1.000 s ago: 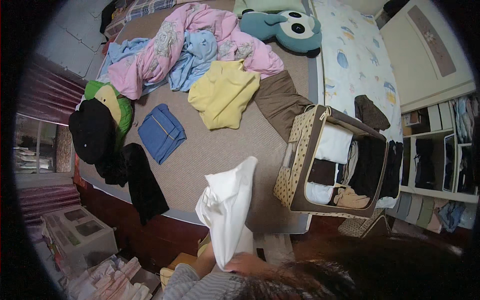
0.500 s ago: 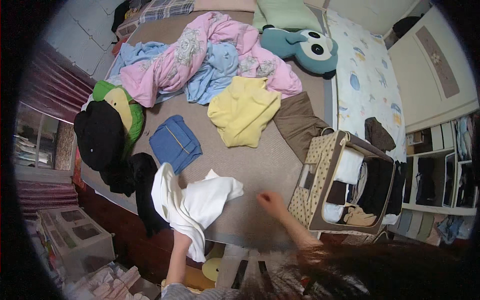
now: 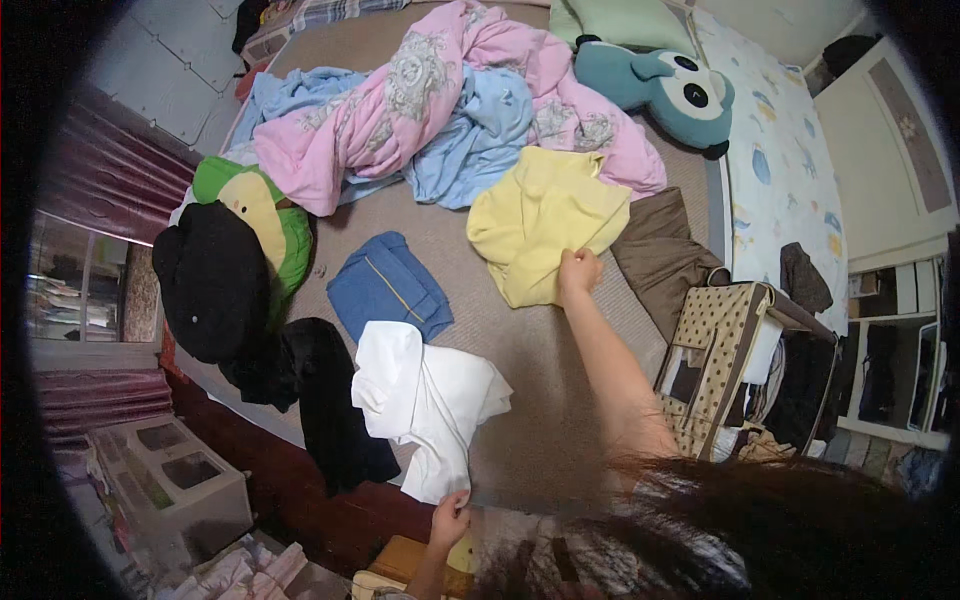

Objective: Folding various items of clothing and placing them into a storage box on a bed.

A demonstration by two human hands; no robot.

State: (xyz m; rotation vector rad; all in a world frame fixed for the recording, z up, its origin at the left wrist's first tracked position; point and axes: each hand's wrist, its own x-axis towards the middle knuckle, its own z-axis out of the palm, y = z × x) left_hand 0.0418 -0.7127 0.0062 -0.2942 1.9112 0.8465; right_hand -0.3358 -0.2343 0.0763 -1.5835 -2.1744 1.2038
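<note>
With fingers closed, my right hand grips the near right edge of a yellow garment lying on the bed. My left hand pinches the lower corner of a white garment, which spreads loosely over the bed's near edge. Just beyond the white cloth lies a folded blue garment with a yellow line across it. Black clothing lies to the left of the white cloth, and a folded brown garment sits right of the yellow one.
A dotted storage box holding clothes stands at the right, by my forearm. Pink bedding and a teal plush toy lie at the far side. A black plush or cloth rests against a green cushion at left.
My right hand has gone from bare bed to the yellow garment and taken hold of it. My left hand has come out from under the white garment to its near corner. The view has shifted.
</note>
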